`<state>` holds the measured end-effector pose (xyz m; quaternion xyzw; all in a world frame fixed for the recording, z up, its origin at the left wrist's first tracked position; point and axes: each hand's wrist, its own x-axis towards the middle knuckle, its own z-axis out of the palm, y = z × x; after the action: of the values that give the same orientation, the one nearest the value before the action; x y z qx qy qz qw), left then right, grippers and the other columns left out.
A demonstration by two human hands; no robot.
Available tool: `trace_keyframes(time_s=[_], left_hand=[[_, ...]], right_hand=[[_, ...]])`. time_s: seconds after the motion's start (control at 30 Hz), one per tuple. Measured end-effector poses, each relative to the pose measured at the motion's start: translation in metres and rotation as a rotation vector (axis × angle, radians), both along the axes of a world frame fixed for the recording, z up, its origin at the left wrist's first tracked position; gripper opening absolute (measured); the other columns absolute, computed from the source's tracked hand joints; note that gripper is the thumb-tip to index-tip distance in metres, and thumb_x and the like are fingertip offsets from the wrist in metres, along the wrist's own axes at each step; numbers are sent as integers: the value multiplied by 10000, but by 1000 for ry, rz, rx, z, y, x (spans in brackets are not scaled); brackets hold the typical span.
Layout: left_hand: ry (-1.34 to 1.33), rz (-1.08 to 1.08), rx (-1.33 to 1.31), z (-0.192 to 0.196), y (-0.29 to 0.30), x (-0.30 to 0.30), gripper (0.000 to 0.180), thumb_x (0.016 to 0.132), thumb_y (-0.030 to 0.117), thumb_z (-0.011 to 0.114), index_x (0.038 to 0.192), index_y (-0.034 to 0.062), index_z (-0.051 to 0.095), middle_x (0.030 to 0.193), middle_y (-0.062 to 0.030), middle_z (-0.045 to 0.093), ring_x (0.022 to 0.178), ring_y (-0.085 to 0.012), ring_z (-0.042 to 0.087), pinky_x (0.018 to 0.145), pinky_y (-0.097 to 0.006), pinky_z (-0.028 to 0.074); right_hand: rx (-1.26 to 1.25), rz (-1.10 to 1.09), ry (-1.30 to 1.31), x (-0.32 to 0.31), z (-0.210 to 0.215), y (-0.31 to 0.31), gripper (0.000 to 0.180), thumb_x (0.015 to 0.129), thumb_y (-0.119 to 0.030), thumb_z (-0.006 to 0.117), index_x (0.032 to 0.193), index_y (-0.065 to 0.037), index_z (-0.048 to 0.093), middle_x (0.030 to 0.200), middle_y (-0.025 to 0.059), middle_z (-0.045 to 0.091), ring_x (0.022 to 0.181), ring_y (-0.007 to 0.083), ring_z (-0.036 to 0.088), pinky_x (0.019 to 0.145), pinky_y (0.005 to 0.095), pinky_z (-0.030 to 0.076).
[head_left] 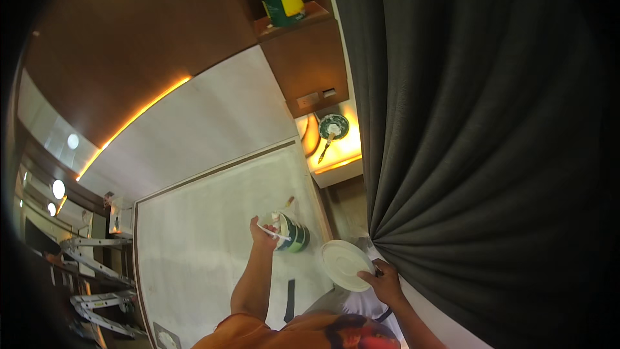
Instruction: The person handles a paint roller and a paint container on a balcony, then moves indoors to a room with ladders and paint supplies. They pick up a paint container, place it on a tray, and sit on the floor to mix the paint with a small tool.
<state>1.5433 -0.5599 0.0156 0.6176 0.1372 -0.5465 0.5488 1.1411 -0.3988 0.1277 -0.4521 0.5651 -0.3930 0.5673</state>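
My left hand [263, 231] is closed at the side of a green-and-white paint bucket [294, 235], gripping a thin white strip that looks like its handle. The bucket tilts, and a brush or tool with a brown handle [289, 202] sticks up at its far rim. Whitish material shows in its mouth. In my right hand [387, 284] is a round white lid [346, 265], pinched at its right edge with the thumb on top. The lid is to the right of the bucket and apart from it.
A wide whitish surface [206, 220] with a brown edge lies below. On a lit shelf, a brush [326, 145] rests on a paint-smeared round lid [333, 127]. Another green bucket [282, 1] stands in a niche. A dark curtain [465, 123] hangs right; ladders [103, 271] are left.
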Motion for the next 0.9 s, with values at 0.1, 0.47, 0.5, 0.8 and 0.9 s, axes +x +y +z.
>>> trace_keyframes(time_s=[0.1, 0.47, 0.5, 0.8, 0.9], left_hand=[[-9, -209, -294, -40, -45, 21, 556, 862, 580, 612, 1130, 96, 551, 901, -44, 521, 748, -196, 526, 782, -414, 472], [-268, -154, -273, -144, -181, 75, 460, 896, 592, 588, 1026, 150, 598, 754, 10, 503, 633, -136, 478, 614, -342, 445], [-271, -146, -237, -154, -190, 77, 469, 895, 588, 595, 1061, 149, 592, 790, -2, 510, 661, -144, 475, 632, -344, 438], [-695, -118, -394, -180, -215, 45, 491, 968, 375, 642, 1217, -48, 633, 1155, -176, 682, 1008, -319, 688, 871, -442, 546], [-1581, -214, -450, -211, -125, -14, 376, 976, 272, 639, 1214, -19, 614, 1067, -136, 645, 950, -264, 625, 852, -397, 523]], right_hand=[[100, -49, -36, 2, -28, -6, 370, 831, -189, 853, 1078, 50, 715, 956, 139, 737, 875, 181, 684, 807, 323, 537], [312, -160, 51, 6, -143, 43, 563, 841, -295, 856, 1243, 58, 680, 1015, 168, 755, 910, 197, 711, 833, 338, 557], [312, -183, 57, 6, -150, 47, 610, 845, -326, 845, 1271, 71, 664, 1020, 192, 757, 908, 212, 723, 844, 336, 562], [-101, -65, -16, -16, -197, 111, 363, 813, -217, 901, 1032, 36, 760, 990, 103, 739, 894, 160, 675, 805, 316, 535], [-41, -239, -80, 8, -227, 132, 372, 834, -227, 886, 1036, 44, 731, 984, 77, 715, 924, 158, 662, 836, 301, 525]])
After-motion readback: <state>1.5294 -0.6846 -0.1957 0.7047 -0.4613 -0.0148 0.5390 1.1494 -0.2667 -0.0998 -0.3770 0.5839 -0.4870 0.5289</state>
